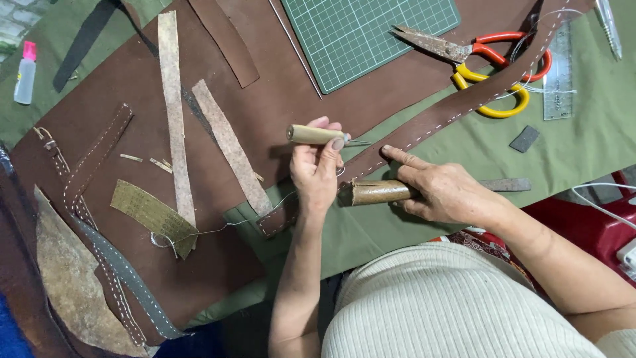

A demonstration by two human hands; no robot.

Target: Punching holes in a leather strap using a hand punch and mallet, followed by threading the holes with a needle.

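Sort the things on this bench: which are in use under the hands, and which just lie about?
In use: awl in left hand; stitched leather strap and brown roll under right hand.
Lying about: scissors, cutting mat, ruler, glue bottle, leather scraps.

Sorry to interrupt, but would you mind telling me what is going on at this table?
A person is working on a long brown leather strap with white stitching. The left hand holds a wooden-handled awl with its tip at the strap, while the right hand presses the strap down, index finger extended. Scissors and a green cutting mat lie beyond.
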